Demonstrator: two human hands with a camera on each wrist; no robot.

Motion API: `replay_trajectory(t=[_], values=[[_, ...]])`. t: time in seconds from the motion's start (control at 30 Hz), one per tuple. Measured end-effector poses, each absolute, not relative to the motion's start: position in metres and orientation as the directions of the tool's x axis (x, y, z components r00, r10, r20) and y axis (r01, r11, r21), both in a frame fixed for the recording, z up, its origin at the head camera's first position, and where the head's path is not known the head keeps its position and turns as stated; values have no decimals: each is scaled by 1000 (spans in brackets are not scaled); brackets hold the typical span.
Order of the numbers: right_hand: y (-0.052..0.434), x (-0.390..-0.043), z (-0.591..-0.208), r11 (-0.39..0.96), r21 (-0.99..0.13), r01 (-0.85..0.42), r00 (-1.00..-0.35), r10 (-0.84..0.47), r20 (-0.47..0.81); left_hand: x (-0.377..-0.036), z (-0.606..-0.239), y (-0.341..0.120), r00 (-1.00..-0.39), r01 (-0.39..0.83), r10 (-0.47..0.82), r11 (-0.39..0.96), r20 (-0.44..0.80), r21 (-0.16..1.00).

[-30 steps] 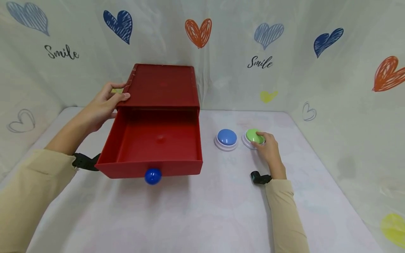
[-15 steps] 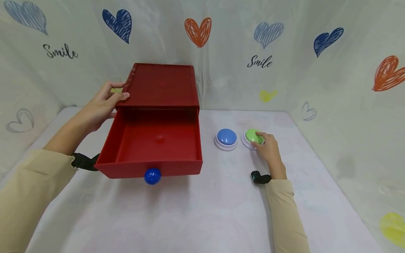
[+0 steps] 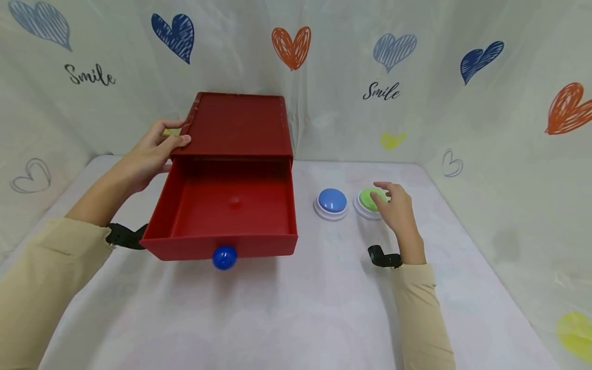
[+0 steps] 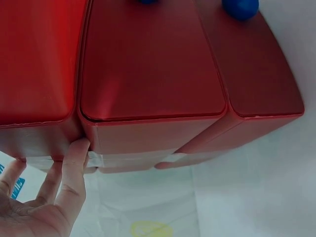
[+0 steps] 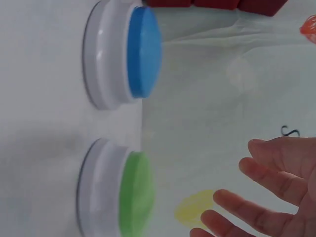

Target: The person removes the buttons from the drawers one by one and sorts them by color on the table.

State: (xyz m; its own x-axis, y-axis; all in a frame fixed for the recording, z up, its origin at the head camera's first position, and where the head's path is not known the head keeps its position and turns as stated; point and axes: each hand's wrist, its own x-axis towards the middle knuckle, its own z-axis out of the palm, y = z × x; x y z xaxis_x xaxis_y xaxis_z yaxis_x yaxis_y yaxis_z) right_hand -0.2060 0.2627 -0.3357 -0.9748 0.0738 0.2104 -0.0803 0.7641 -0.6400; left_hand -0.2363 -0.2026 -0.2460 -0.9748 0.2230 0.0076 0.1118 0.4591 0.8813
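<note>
My left hand rests against the upper left side of a red drawer cabinet, thumb at its edge. In the left wrist view the fingers touch the cabinet's side without wrapping round it. The top drawer with a blue knob is pulled out, and nothing shows inside. My right hand hovers by a green push button on a white base, its fingers spread and holding nothing. The right wrist view shows a gap between the hand and the green button.
A blue push button on a white base stands between the cabinet and the green button. Lower red drawers lie under the pulled-out one. The white table meets a heart-printed curtain at the back.
My right hand has lifted off the green button, and its fingers have spread. My left hand and the cabinet with its pulled-out drawer stay in place.
</note>
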Motion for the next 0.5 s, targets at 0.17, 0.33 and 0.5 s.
replay_trajectory(t=[0.17, 0.33, 0.5], values=[[248, -193, -313, 728, -657, -195, -940, 52, 337, -236, -245, -202, -975, 112, 223, 471, 5, 875], [229, -172, -288, 702, -653, -284, -915, 5, 403, -235, -244, -201, -975, 101, 224, 458, -5, 883], [202, -144, -266, 580, -689, -434, -877, -98, 470, -234, -245, -201, -975, 100, 224, 452, -5, 886]])
